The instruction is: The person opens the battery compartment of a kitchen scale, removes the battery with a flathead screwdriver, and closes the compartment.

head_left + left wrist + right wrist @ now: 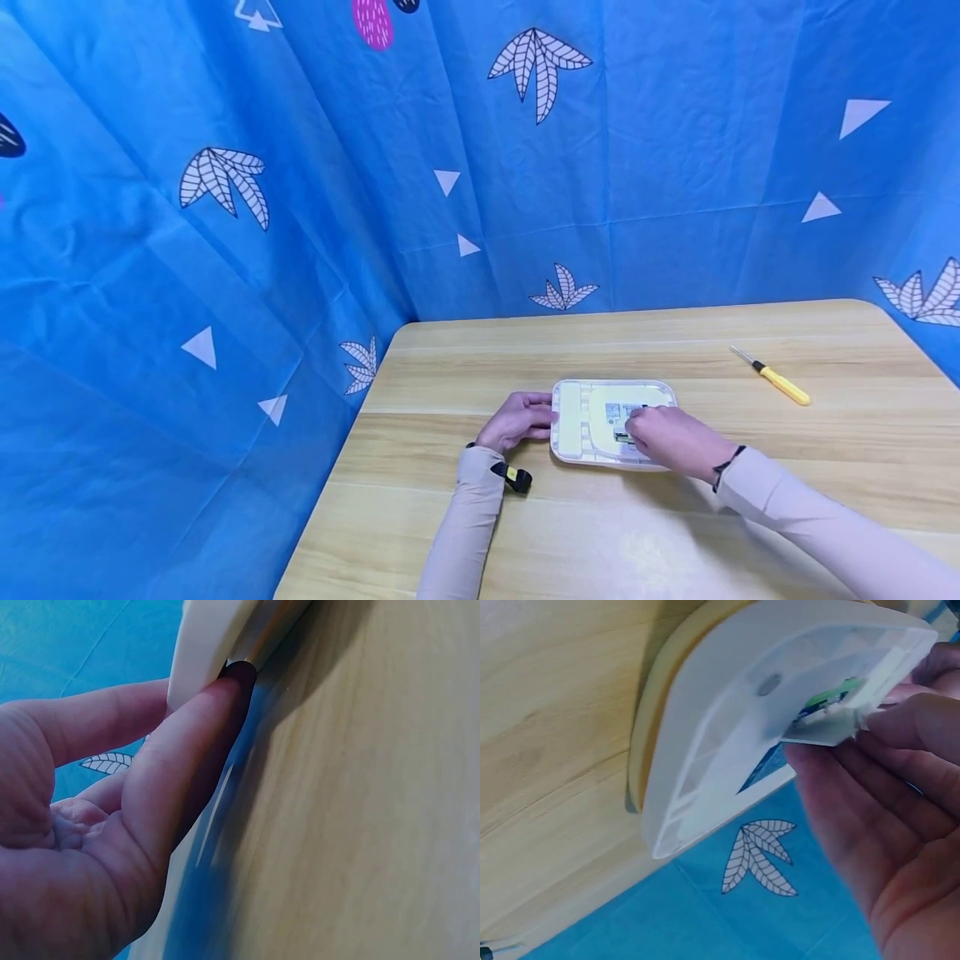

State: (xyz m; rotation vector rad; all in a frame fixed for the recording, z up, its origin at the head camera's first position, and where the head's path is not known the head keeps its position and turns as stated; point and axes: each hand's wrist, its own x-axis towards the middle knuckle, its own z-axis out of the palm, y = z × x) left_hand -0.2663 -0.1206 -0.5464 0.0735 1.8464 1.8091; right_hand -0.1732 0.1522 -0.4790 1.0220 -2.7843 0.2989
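A white plastic device (572,421) with rounded corners lies on the table, its recessed side with a printed label facing up. My left hand (517,421) grips its left edge; in the left wrist view the thumb and a finger pinch the white rim (206,652). Over the middle of the device, my right hand (675,442) pinches a small white cover (821,731) between thumb and fingers, tilted up from the surface. Under that cover, a green part (836,694) shows in an opening; its kind is unclear.
A screwdriver (783,385) with a yellow handle lies at the back right of the wooden table (450,358). A black strap (517,479) is at my left wrist. Blue patterned cloth (675,167) hangs behind and to the left of the table.
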